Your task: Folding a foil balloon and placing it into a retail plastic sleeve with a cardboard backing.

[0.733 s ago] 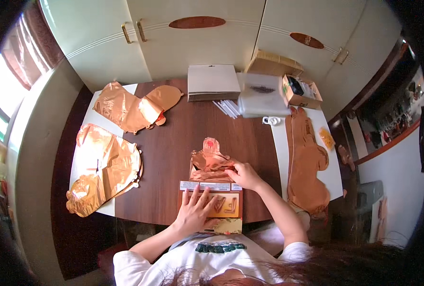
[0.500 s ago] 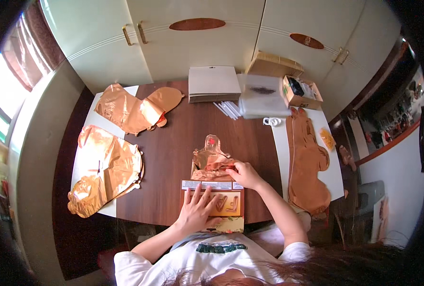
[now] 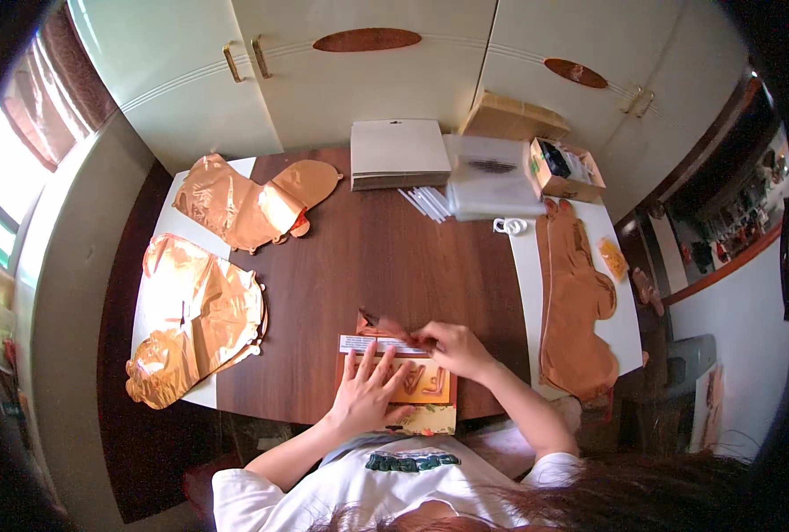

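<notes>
A printed card [image 3: 427, 418] with a yellow picture panel and a white label strip lies at the table's near edge. My left hand [image 3: 366, 390] rests flat on it, fingers spread and holding nothing. Just beyond the card's top edge, a crumpled copper foil balloon [image 3: 378, 324] shows only in part. My right hand [image 3: 456, 349] pinches the foil at the card's upper right and has it folded down over the label strip. Motion blurs the foil near those fingertips.
Copper foil balloons lie at the left, one far [image 3: 226, 204] and one near [image 3: 195, 310], with a stack [image 3: 576, 310] at the right. Along the back are grey cards [image 3: 399, 152], white straws [image 3: 427, 203], clear bags [image 3: 492, 182], a small box [image 3: 572, 184] and white ribbon [image 3: 510, 227].
My right hand has drawn the foil balloon toward me, folding its far part down onto the card's top edge. My left hand has stayed flat on the card.
</notes>
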Motion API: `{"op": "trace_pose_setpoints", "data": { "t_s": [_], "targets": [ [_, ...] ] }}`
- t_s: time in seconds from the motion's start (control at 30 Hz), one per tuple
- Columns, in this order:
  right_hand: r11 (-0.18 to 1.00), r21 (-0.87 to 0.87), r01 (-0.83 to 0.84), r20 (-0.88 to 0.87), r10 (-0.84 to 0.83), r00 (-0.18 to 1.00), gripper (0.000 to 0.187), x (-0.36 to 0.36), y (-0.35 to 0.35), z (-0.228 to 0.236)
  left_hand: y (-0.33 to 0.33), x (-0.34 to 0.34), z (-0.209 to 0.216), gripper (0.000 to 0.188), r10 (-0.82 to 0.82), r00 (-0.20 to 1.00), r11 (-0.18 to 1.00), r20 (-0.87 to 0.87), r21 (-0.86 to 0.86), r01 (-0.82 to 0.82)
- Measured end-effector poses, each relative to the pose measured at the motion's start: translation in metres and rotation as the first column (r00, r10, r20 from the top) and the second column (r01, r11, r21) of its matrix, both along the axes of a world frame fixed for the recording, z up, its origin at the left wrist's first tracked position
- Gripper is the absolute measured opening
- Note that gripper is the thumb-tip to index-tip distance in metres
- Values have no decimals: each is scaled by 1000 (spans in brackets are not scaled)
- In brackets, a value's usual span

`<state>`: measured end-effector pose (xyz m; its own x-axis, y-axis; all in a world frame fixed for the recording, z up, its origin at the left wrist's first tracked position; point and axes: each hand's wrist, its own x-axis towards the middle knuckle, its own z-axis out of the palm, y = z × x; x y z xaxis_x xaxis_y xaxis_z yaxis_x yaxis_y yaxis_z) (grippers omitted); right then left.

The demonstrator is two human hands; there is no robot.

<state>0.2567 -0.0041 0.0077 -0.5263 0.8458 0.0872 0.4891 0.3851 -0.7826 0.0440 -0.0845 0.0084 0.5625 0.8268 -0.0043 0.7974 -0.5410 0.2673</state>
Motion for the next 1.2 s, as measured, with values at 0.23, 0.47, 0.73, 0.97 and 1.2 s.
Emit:
{"op": "trace_pose_setpoints", "data": {
  "t_s": [0.23,0.47,0.73,0.97,1.2],
  "targets": [
    [871,482,-93,101,51,994,15,-1,-26,-23,1,-8,-23,71,-51,995,992,82,-115,60],
    [870,475,-130,147,67,987,14,0,-28,-27,4,-12,-13,57,-52,996,997,68,-47,55],
    [878,463,-121,130,68,989,9,-3,-27,-16,32,-76,-13,51,125,962,989,244,41,-139],
    [878,455,-147,169,77,983,11,-2,-25,-17,84,-64,16,52,-256,960,966,116,60,250],
    [875,459,-156,169,87,982,8,1,-27,-24,87,-63,1,39,-365,927,928,87,119,354]
  ]
}}
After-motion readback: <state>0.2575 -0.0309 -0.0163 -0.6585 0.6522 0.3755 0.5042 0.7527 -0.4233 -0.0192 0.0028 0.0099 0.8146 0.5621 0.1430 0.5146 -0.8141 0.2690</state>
